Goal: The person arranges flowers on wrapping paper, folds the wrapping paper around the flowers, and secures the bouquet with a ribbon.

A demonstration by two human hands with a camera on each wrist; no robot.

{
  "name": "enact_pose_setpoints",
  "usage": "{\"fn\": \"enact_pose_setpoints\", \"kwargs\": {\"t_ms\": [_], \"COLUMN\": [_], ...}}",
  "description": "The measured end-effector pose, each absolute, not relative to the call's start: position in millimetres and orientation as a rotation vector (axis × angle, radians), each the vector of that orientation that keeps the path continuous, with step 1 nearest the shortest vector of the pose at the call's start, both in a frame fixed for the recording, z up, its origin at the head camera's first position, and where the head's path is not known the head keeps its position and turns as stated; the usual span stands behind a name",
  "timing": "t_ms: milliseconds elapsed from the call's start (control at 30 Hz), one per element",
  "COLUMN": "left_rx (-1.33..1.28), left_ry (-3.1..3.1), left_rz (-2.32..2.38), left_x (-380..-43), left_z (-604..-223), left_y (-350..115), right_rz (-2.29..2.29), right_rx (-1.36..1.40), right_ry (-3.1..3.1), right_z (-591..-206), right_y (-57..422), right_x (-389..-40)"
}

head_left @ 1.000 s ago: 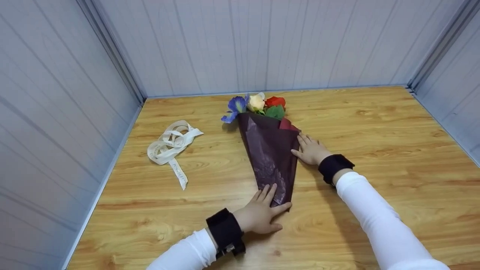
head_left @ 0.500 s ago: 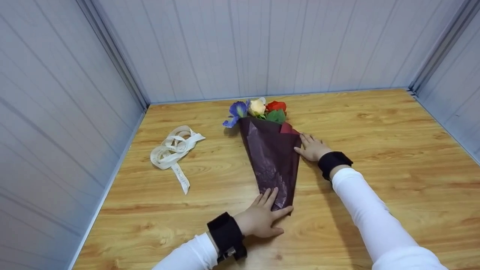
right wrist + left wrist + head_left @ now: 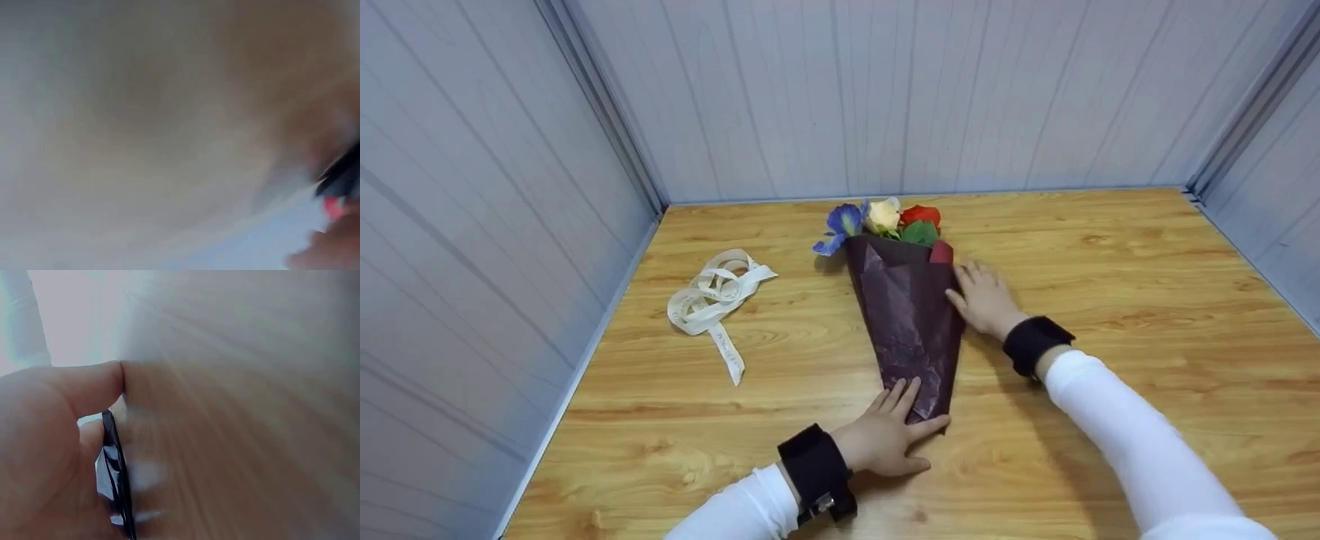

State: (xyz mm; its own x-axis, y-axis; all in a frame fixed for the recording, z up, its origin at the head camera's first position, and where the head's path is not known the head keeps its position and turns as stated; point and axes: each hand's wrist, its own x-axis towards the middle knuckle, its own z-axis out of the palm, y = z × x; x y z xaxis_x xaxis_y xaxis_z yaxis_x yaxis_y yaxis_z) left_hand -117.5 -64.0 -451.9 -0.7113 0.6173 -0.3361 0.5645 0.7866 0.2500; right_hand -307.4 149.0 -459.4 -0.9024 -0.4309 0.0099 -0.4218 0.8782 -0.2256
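A bouquet wrapped in dark maroon paper (image 3: 906, 311) lies on the table, its narrow end toward me. From its wide end show a blue-violet iris (image 3: 840, 227), a cream rose (image 3: 883, 216), a red flower (image 3: 922, 217) and a green leaf (image 3: 919, 233). My left hand (image 3: 885, 435) rests with spread fingers over the narrow end of the wrap. My right hand (image 3: 988, 296) lies along the right edge near the top, thumb on the paper, just below a red fold (image 3: 941, 252). In the left wrist view the dark paper (image 3: 117, 478) runs past the thumb.
A loosely coiled white ribbon (image 3: 711, 296) with printed lettering lies to the left on the wooden table (image 3: 1125, 300). Pale panel walls (image 3: 870, 97) close in the back and both sides. The right wrist view is mostly blurred.
My right hand has pushed the paper's upper right edge inward to the left, so the wrap's top looks narrower. The left hand stays on the narrow end. The head view has shifted slightly.
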Motion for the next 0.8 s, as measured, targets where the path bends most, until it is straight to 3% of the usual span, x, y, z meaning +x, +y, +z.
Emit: {"fn": "enact_pose_setpoints", "kwargs": {"t_ms": [167, 300, 800], "left_rx": [0.887, 0.879, 0.897], "left_ry": [2.57, 2.578, 2.572], "left_rz": [0.161, 0.156, 0.213], "left_x": [-117, -117, -119], "left_z": [-452, -452, -454], "left_y": [-65, -65, -62], "right_rz": [-0.511, -0.452, -0.307], "right_rx": [-1.177, -1.173, -0.685], "right_ry": [2.757, 2.57, 2.631], "right_z": [-462, -461, -465], "right_y": [127, 113, 91], "right_x": [-252, -228, -277]}}
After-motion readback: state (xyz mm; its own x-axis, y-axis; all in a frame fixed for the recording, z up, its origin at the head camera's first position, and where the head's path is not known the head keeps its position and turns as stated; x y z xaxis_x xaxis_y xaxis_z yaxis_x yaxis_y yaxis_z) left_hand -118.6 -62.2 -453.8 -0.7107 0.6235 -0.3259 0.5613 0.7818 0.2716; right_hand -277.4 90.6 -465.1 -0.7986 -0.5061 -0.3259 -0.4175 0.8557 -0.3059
